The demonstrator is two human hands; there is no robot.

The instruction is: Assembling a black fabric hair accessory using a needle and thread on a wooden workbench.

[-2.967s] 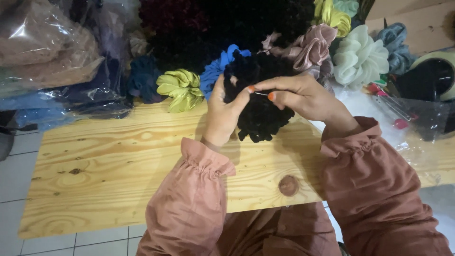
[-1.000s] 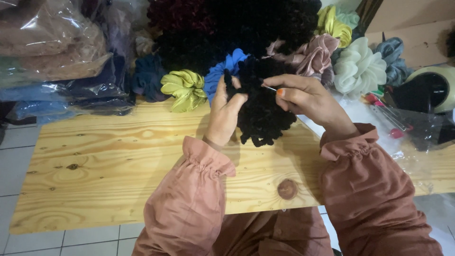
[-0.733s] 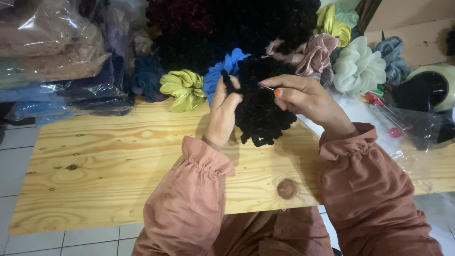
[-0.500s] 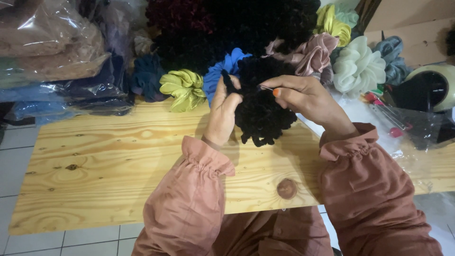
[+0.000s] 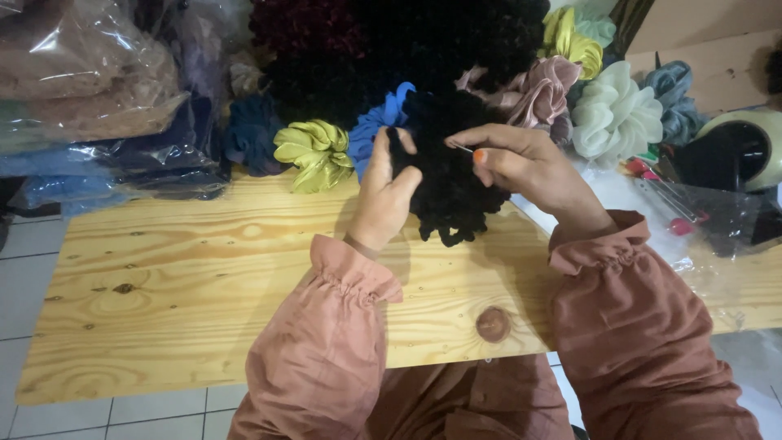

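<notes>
A black ruffled scrunchie is held up just above the back part of a pale pine table, between the two hands. Its fabric is deep black and tightly gathered into curly frills, so that the folds can hardly be told apart in the dim light; the lower frills hang down towards the tabletop. The upper left edge of the scrunchie is gripped by the left hand, with the thumb and fingers closed around a fold of the cloth. The right hand is raised at the scrunchie's upper right, its thumb and forefinger pinched narrowly on a thin, pale needle, whose tip is pointed into the black fabric; whether thread is attached cannot be told. An orange-painted thumbnail is shown on this hand. Both wrists are covered by dusty-pink sleeves with gathered cuffs.

Behind the hands a heap of other scrunchies is piled along the table's far edge: a yellow-green satin one to the left, a blue one just beside the left hand, a mauve-pink one, a white one and a yellow one to the right. Clear plastic bags of fabric are stacked at the far left. A dark knot is seen in the wood near the table's front edge.
</notes>
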